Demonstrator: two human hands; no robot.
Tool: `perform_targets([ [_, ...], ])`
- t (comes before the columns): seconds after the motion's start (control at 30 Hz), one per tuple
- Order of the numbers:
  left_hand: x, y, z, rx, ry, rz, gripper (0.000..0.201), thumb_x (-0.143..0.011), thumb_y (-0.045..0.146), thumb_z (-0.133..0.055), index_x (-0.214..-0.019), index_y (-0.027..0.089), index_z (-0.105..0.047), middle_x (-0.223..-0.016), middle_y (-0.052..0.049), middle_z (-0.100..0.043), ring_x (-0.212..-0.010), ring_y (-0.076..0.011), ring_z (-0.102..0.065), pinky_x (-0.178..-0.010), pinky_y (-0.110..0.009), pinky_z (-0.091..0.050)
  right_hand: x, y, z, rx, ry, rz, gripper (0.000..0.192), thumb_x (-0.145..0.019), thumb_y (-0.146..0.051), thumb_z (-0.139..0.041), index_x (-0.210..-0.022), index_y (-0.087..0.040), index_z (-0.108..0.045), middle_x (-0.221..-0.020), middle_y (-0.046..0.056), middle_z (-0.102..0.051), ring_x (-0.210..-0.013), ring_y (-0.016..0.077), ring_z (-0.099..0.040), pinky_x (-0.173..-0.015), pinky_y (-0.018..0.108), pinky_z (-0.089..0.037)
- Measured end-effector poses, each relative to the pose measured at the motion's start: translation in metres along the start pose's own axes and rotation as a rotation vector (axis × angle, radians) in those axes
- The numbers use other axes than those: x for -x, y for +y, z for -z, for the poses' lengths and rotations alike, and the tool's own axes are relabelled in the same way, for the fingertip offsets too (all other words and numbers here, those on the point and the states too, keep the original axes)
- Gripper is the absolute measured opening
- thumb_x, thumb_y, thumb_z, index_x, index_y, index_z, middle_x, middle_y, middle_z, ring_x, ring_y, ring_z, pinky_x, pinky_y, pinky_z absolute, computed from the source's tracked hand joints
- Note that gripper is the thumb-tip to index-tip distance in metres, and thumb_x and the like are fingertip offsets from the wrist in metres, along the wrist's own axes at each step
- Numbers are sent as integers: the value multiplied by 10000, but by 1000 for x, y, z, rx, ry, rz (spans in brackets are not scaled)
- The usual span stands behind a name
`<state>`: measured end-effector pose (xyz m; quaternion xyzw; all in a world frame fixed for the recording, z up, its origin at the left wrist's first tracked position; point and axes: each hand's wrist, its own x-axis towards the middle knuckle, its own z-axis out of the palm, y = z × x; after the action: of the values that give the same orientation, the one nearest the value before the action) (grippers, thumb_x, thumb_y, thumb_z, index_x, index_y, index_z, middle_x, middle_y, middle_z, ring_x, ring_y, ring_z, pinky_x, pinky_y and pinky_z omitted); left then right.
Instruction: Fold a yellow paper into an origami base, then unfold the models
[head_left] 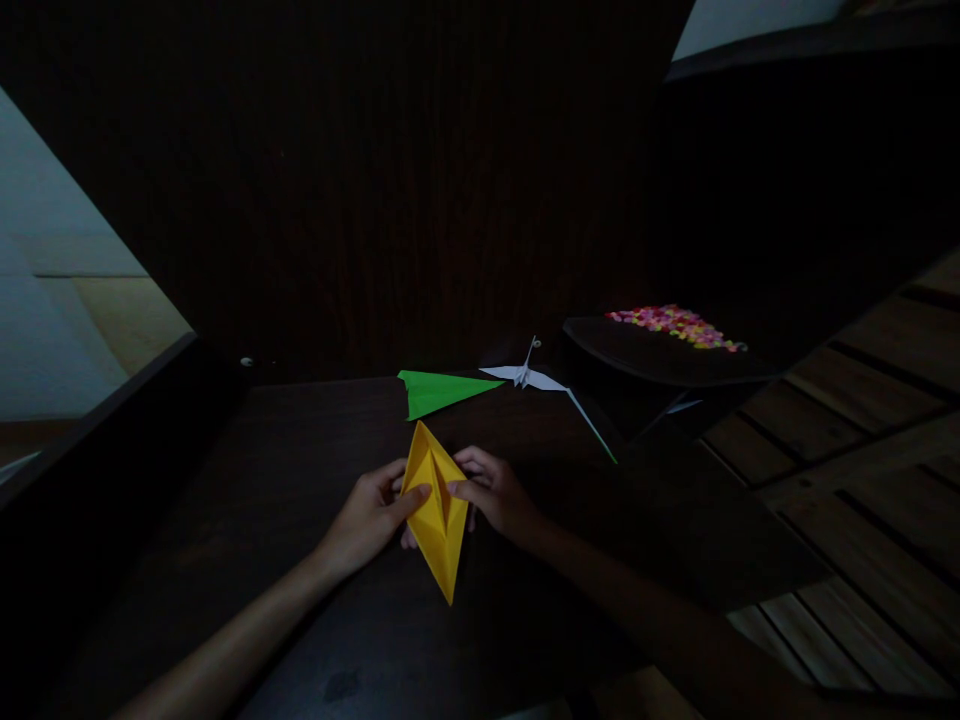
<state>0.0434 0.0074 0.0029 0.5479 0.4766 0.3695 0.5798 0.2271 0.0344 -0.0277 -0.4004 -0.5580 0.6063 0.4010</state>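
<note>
Head view: I log the yellow folded paper [437,510], a long kite-like diamond, lying on the dark table [285,480], with the left hand [369,520] and right hand [496,492] pinching its middle from either side, fingers closed on the edges. Step, as I judge it: creasing the centre flaps; next calls for firm, even pressure along the fold. Green paper plane [435,392] and white crane [529,376] lie well behind

Green paper plane [439,391], white crane [527,376], tray [660,355] (colourful bits).
</note>
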Motion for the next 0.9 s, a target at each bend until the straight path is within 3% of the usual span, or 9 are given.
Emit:
perform_targets([
  [0.17, -14, -1, -12, 32, -53, 9, 337, -777, 418, -681, -950, 143, -591, -633, 10, -636, -420, -113, -540, -401, -217, -439, -3, -2, 6, 111, 75, 140, 117, -713, -183, -586, -830, -184, -594, -808, 9, -656, -762, 172, -631, -637, 257, -489],
  [0.53, -21, -9, -17, 37, 13, -14, 318, -767, 322, -626, -1021, 130, -606, -651, 19, -614, -407, -99, -513, -390, -214, -425, -4, -6, 6, 240, 172, 120, 90, -733, -197, -549, -803, -172, -600, -778, 17, -651, -703, 172, -635, -598, 253, -462],
  [0.77, -16, -6, -14, 40, 83, -32, 295, -744, 305, -621, -985, 136, -618, -621, 22, -608, -402, -103, -496, -385, -206, -389, -2, -12, 2, 129, 102, 105, 82, -714, -235, -616, -775, -183, -596, -733, -15, -633, -660, 146, -620, -576, 235, -465],
  [0.9, -15, -8, -13, 72, 133, -23, 220, -712, 296, -632, -869, 141, -626, -576, 19, -606, -401, -113, -500, -382, -209, -382, -4, -15, 1, 36, 40, 18, 177, -682, -299, -678, -803, -190, -609, -722, -20, -625, -566, 126, -587, -467, 217, -446],
])
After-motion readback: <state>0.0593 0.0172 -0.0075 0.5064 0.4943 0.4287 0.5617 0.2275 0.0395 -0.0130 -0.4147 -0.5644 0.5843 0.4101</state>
